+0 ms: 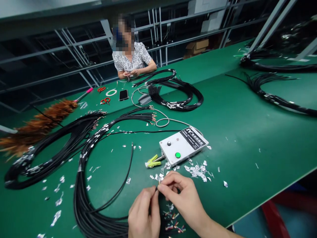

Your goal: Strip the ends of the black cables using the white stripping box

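Near the front of the green table, my left hand [145, 213] is closed around a black cable, which runs from a large coiled bundle of black cables [83, 195] to the left. My right hand [182, 195] pinches the same cable's end, where a little bare wire seems to show; the fingers hide most of it. The two hands almost touch. Just beyond them stands a white box [183, 147] with a green button, a black knob and a yellow clip [153, 161] at its front. Cut wire ends in several colours [173, 226] lie below my right hand.
Foil scraps [198, 172] litter the table [247, 132]. More cable coils [183, 99] lie at the back, left and right. A brown feather duster [49, 115], orange-handled scissors [105, 100] and a phone [123, 95] sit at the far left. Another person [135, 61] works across the table.
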{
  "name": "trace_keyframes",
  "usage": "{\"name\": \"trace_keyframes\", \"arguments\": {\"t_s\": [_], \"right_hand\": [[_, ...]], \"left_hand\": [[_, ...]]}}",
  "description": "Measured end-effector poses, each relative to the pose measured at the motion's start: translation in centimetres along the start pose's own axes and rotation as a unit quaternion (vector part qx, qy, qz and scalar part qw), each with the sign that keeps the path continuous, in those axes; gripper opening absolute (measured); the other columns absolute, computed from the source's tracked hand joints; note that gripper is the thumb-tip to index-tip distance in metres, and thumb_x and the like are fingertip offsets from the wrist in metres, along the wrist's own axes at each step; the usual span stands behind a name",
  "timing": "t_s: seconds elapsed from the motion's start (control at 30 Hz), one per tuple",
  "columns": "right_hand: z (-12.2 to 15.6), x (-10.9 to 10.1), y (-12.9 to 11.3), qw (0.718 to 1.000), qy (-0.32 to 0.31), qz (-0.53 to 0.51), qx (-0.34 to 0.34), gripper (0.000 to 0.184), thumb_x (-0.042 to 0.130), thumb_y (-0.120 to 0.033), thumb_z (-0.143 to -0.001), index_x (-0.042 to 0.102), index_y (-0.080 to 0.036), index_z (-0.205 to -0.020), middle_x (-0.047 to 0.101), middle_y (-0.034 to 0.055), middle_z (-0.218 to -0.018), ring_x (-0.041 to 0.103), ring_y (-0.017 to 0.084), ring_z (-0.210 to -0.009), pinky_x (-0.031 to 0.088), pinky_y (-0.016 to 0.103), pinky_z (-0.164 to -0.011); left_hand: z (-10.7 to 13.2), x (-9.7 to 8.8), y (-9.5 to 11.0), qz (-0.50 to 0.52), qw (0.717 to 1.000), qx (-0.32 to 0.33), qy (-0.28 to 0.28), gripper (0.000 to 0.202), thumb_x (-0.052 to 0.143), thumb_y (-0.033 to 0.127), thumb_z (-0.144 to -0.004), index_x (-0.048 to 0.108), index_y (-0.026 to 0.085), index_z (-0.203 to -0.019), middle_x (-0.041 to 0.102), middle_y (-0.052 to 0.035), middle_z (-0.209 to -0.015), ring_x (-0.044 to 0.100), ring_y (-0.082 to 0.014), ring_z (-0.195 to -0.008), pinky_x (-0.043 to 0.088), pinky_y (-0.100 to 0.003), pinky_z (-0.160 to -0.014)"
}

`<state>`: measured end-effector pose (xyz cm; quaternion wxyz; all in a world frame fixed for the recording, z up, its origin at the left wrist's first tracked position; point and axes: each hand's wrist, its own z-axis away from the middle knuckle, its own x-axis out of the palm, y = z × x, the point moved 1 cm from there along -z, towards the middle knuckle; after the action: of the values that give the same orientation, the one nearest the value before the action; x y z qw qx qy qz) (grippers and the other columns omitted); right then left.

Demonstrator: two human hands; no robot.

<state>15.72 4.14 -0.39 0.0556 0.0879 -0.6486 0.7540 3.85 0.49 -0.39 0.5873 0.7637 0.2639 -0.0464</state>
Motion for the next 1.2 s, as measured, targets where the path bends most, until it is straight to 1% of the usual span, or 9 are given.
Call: {"name": "trace_keyframes", "arguments": {"t_s": [0.07, 0.17, 0.4, 0.57, 0.7, 0.77, 0.87, 1.0, 1.2], "right_hand": [[0.1, -0.1, 0.1, 1.000, -0.007, -0.007, -0.001, 0.015, 0.072, -0.027, -0.071, 0.065, -0.017, -0.063, 0.055, -0.0015, -0.066, 0.052, 0.009, -0.053, 0.041, 0.021, -0.048], [0.2, -0.1, 0.3, 0.999, -0.027, -0.026, 0.001, 0.016, 0.069, -0.031, -0.075, 0.065, -0.017, -0.069, 0.057, 0.0000, -0.074, 0.054, 0.009, -0.054, 0.045, 0.022, -0.051], [0.4, -0.3, 0.7, 0.999, -0.023, 0.039, -0.009, 0.020, 0.065, -0.032, -0.079, 0.059, -0.017, -0.067, 0.054, -0.0011, -0.071, 0.054, 0.010, -0.056, 0.041, 0.023, -0.052], [0.4, -0.2, 0.6, 0.990, -0.047, 0.129, -0.027, 0.018, 0.059, -0.025, -0.083, 0.059, -0.017, -0.067, 0.054, -0.0011, -0.069, 0.053, 0.011, -0.060, 0.041, 0.023, -0.055], [0.2, -1.0, -0.1, 0.966, -0.084, 0.225, -0.100, 0.016, 0.054, -0.022, -0.089, 0.063, -0.018, -0.076, 0.060, 0.0012, -0.074, 0.058, 0.014, -0.069, 0.043, 0.025, -0.063], [0.0, -1.6, -0.5, 0.935, -0.101, 0.294, -0.172, 0.016, 0.050, -0.020, -0.092, 0.065, -0.019, -0.087, 0.065, 0.0035, -0.082, 0.061, 0.016, -0.075, 0.044, 0.028, -0.070], [-0.5, -2.1, -1.2, 0.855, -0.115, 0.420, -0.281, 0.017, 0.052, -0.023, -0.093, 0.062, -0.018, -0.106, 0.070, 0.0074, -0.097, 0.062, 0.021, -0.085, 0.040, 0.033, -0.075], [-1.4, -1.5, -1.9, 0.746, -0.168, 0.532, -0.363, 0.019, 0.053, -0.026, -0.095, 0.064, -0.018, -0.081, 0.069, 0.0028, -0.077, 0.059, 0.018, -0.071, 0.032, 0.032, -0.065], [-2.5, -0.8, -1.6, 0.655, -0.237, 0.589, -0.409, 0.024, 0.052, -0.016, -0.092, 0.059, -0.018, -0.069, 0.064, -0.0015, -0.064, 0.051, 0.015, -0.060, 0.026, 0.033, -0.062]], "left_hand": [[-0.2, 0.3, 0.2, 0.085, 0.990, -0.097, -0.053, 0.005, 0.063, 0.024, -0.084, 0.067, 0.021, -0.085, 0.068, -0.0024, -0.074, 0.064, -0.0166, -0.064, 0.052, -0.024, -0.063], [-0.6, 0.6, 0.4, 0.192, 0.959, -0.187, -0.092, 0.022, 0.066, 0.034, -0.081, 0.067, 0.023, -0.100, 0.066, -0.0037, -0.091, 0.065, -0.0172, -0.077, 0.054, -0.023, -0.069], [-1.6, 0.2, 0.0, 0.185, 0.965, -0.156, -0.095, 0.014, 0.073, 0.034, -0.077, 0.075, 0.021, -0.084, 0.059, -0.0053, -0.093, 0.062, -0.0193, -0.089, 0.052, -0.023, -0.073], [-1.3, 0.3, -0.8, 0.210, 0.954, -0.209, -0.052, 0.020, 0.075, 0.038, -0.075, 0.071, 0.018, -0.075, 0.058, -0.0014, -0.084, 0.051, -0.0076, -0.053, 0.041, -0.017, -0.045], [-1.2, 0.0, -0.9, 0.205, 0.951, -0.226, -0.041, 0.028, 0.075, 0.044, -0.074, 0.067, 0.017, -0.076, 0.059, -0.0008, -0.076, 0.049, -0.0094, -0.056, 0.039, -0.017, -0.047], [-1.3, -0.3, -1.0, 0.197, 0.947, -0.242, -0.073, 0.031, 0.073, 0.047, -0.075, 0.066, 0.017, -0.077, 0.055, 0.0015, -0.067, 0.045, -0.0087, -0.054, 0.035, -0.017, -0.047], [-1.8, -0.7, -1.3, 0.203, 0.931, -0.276, -0.122, 0.035, 0.069, 0.051, -0.078, 0.062, 0.017, -0.076, 0.043, 0.0063, -0.056, 0.034, -0.0064, -0.047, 0.027, -0.016, -0.044], [-2.5, -1.0, -1.7, 0.188, 0.934, -0.262, -0.152, 0.036, 0.067, 0.052, -0.079, 0.057, 0.018, -0.070, 0.040, 0.0067, -0.057, 0.031, -0.0065, -0.046, 0.024, -0.016, -0.042], [-3.4, -2.3, -1.2, 0.008, 0.971, 0.017, -0.238, 0.022, 0.049, 0.021, -0.091, 0.062, 0.020, -0.073, 0.057, -0.0030, -0.073, 0.054, -0.0158, -0.066, 0.044, -0.024, -0.064]]}}
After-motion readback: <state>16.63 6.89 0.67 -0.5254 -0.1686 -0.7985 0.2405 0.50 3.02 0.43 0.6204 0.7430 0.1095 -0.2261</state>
